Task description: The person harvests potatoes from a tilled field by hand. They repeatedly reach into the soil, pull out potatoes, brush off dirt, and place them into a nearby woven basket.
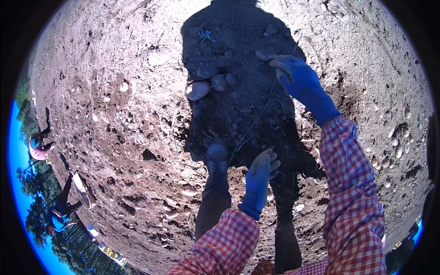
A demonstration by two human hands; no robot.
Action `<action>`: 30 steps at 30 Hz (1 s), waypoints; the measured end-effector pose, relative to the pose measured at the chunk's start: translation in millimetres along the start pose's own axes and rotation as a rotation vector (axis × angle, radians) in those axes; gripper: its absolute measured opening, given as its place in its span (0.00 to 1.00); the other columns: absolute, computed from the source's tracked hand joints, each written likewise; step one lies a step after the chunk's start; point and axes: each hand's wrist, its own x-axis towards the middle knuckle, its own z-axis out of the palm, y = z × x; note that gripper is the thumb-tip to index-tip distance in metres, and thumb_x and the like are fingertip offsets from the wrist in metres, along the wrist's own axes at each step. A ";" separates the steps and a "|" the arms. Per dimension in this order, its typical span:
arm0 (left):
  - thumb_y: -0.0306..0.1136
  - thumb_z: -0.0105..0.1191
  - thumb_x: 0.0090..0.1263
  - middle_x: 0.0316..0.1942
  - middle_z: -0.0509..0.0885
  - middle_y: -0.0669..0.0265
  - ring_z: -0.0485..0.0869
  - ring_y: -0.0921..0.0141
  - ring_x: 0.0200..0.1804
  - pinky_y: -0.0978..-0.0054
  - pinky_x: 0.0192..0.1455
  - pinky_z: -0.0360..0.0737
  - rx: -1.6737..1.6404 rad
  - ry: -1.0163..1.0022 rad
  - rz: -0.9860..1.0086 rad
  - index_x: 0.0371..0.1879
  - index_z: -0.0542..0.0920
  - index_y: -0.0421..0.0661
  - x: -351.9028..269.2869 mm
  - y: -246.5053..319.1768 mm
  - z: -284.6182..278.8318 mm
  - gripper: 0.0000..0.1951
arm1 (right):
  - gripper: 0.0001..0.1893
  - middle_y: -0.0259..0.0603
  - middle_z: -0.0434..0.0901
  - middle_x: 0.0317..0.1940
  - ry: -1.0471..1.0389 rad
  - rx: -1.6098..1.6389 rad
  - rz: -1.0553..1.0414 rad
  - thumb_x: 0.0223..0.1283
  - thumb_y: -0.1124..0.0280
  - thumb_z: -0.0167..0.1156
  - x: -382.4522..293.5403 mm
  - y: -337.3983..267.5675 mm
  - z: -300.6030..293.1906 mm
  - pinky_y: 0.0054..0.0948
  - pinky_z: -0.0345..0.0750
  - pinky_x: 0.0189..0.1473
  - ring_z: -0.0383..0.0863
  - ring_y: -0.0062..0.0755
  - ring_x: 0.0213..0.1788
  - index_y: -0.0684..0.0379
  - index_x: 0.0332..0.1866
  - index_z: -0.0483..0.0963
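Observation:
My right hand [297,79], in a blue knit glove with pale palm and fingers, reaches over shaded soil. Its fingers curve with nothing seen between them; the fingertips are beside a long potato-like tuber [264,55], and contact cannot be told. Lower down, my left hand [260,175], gloved alike, hangs empty over the ground near my feet, fingers extended and slightly apart. Left of my right hand lies a cluster of soil-dusted tubers: a large pale one [198,90] at the shadow's edge, and smaller ones [219,82] beside it.
My shoe [217,153] stands on loose, clodded soil [137,154]. A light blue-green tangle [207,35] lies in my shadow. More tubers [398,151] are scattered at right. Far left are a bending person [38,146], another person [59,220] and a long pale container [82,190].

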 end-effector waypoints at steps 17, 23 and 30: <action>0.48 0.53 0.78 0.61 0.79 0.61 0.81 0.64 0.59 0.59 0.64 0.77 -0.239 0.078 -0.036 0.70 0.69 0.42 8.7 78.0 -17.5 0.28 | 0.15 0.38 0.82 0.39 -0.354 0.596 0.778 0.66 0.64 0.61 -121.2 6.5 -44.6 0.27 0.80 0.40 0.83 0.26 0.40 0.60 0.52 0.76; 0.40 0.54 0.77 0.57 0.82 0.61 0.82 0.68 0.58 0.66 0.62 0.80 -0.402 -0.111 -0.013 0.65 0.75 0.42 13.1 92.0 -37.9 0.22 | 0.14 0.46 0.85 0.53 -0.552 0.673 0.266 0.73 0.69 0.53 -2.5 -88.5 29.4 0.31 0.80 0.55 0.85 0.34 0.49 0.66 0.54 0.80; 0.42 0.48 0.80 0.57 0.81 0.59 0.80 0.64 0.61 0.58 0.63 0.80 -0.888 -0.114 0.088 0.68 0.71 0.47 19.6 97.9 -70.5 0.22 | 0.37 0.56 0.83 0.47 -0.504 -0.161 0.264 0.56 0.51 0.68 90.0 -68.5 217.7 0.47 0.81 0.51 0.84 0.55 0.49 0.58 0.68 0.68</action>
